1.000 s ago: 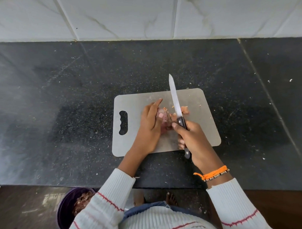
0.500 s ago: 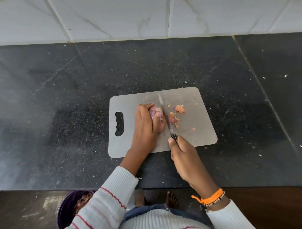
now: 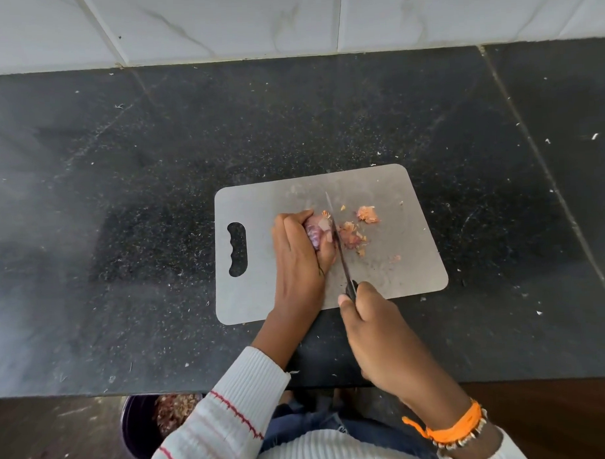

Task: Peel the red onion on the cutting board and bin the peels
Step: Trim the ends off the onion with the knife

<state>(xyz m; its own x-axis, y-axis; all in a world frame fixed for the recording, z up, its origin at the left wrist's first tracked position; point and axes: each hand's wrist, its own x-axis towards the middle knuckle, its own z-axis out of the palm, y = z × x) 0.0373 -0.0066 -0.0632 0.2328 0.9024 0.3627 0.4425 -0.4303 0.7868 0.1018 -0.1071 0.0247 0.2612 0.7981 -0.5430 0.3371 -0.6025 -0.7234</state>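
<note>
The right hand (image 3: 376, 333), gripping the black-handled steel knife (image 3: 339, 248), had swung the raised blade down against the small red onion (image 3: 316, 229), which the left hand (image 3: 300, 253) clasped on the grey plastic cutting board (image 3: 391, 271) (an end trim, probably, with peeling unfinished). Counted: one onion, one knife, one board, roughly four peel scraps (image 3: 351, 236), one purple bin (image 3: 138, 427) below.

A black speckled bench (image 3: 121, 201) carries a grey board (image 3: 269, 299) with a handle slot at its left end; pale crumbs lie scattered over the stone. On the floor (image 3: 61, 440) stands a purple bin (image 3: 138, 430)
</note>
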